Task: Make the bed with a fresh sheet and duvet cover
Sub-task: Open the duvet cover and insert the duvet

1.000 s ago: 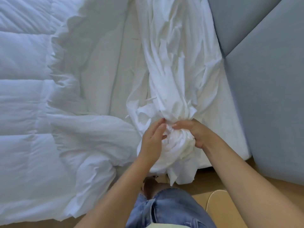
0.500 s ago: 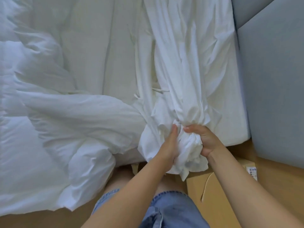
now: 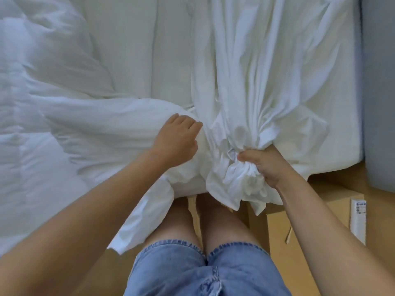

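Two hands at white mattress (image 3: 342, 146) edge: right hand (image 3: 265, 165) clenches bunched white cloth (image 3: 252, 92); left hand (image 3: 177, 139) rests slack on puffy white duvet (image 3: 96, 129).

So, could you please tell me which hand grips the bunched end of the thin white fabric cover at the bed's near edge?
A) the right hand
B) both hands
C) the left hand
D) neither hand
A: the right hand is curled round the gathered end of the thin white fabric cover, while the left hand lies apart from it on the puffy white duvet.
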The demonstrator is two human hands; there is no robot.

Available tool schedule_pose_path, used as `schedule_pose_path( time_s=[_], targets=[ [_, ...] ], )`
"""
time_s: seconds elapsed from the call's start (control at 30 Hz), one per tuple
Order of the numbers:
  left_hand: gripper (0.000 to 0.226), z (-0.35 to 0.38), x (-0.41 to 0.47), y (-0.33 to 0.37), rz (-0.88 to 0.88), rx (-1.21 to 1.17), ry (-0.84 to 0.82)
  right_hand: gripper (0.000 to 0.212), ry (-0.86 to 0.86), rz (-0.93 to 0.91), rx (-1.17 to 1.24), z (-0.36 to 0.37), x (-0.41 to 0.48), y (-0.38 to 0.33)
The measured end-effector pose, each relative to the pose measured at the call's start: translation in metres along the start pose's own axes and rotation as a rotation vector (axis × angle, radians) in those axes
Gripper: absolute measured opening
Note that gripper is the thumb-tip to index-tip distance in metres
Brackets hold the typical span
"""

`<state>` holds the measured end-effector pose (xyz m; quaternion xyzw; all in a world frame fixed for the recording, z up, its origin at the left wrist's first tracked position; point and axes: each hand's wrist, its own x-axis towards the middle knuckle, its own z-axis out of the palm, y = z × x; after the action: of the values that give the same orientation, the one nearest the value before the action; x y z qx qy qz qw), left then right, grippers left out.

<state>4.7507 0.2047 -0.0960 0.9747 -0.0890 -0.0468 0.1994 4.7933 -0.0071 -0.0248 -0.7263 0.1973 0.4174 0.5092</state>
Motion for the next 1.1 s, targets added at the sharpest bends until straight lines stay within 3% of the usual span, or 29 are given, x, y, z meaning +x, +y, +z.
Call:
schedule_pose_path(
  time_s=[0.07, 0.13, 0.17, 0.23, 0.27, 0.33, 0.43, 0.5, 0.53, 0.6, 0.7, 0.8, 0.97, 1.03, 1.1],
  targets=[
    [0.058, 0.001, 0.002, -0.016, 0.011, 0.115, -0.279, 0.025, 0.021, -0.007, 0.004, 0.008, 0.004, 0.004],
    [0.091, 0.005, 0.004, -0.021, -0.133, 0.245, -0.521, 0.025, 0.034, 0.002, 0.013, 0.012, 0.008, 0.007],
    [0.095, 0.007, 0.005, -0.020, -0.194, 0.272, -0.573, 0.025, 0.037, 0.010, 0.021, 0.013, 0.009, 0.008],
    [0.063, 0.007, 0.004, -0.016, -0.243, 0.249, -0.593, 0.025, 0.048, 0.019, 0.033, 0.014, 0.010, 0.011],
    [0.044, 0.004, 0.003, -0.014, -0.268, 0.201, -0.575, 0.026, 0.055, 0.019, 0.033, 0.014, 0.011, 0.012],
    [0.026, -0.011, 0.001, -0.011, -0.361, -0.022, -0.456, 0.027, 0.069, 0.022, 0.031, 0.015, 0.011, 0.013],
    [0.010, -0.068, 0.004, 0.003, -0.504, -0.624, -0.177, 0.023, 0.086, 0.019, 0.103, 0.016, 0.008, 0.015],
    [0.002, -0.117, 0.014, 0.021, -0.394, -0.971, -0.015, 0.017, 0.090, 0.029, 0.194, 0.016, 0.005, 0.013],
    [0.003, -0.134, 0.022, 0.030, -0.295, -0.979, -0.042, 0.019, 0.109, 0.050, 0.241, 0.013, 0.003, 0.012],
    [0.017, -0.139, 0.044, 0.048, -0.168, -0.713, -0.227, 0.025, 0.149, 0.100, 0.336, 0.005, -0.005, 0.009],
    [0.034, -0.105, 0.065, 0.053, -0.216, -0.274, -0.406, 0.018, 0.177, 0.041, 0.441, -0.017, -0.018, 0.005],
    [0.046, -0.071, 0.065, 0.050, -0.237, -0.037, -0.439, 0.014, 0.185, 0.012, 0.534, -0.040, -0.027, 0.002],
    [0.096, -0.066, 0.076, 0.072, -0.167, -0.385, -0.440, 0.025, 0.131, 0.002, 0.511, -0.049, -0.027, 0.000],
    [0.098, -0.062, 0.084, 0.085, -0.118, -0.415, -0.524, 0.023, 0.142, -0.001, 0.478, -0.047, -0.028, 0.001],
    [0.082, -0.050, 0.084, 0.094, -0.040, -0.330, -0.549, 0.021, 0.182, -0.004, 0.459, -0.047, -0.026, 0.002]
  ],
)
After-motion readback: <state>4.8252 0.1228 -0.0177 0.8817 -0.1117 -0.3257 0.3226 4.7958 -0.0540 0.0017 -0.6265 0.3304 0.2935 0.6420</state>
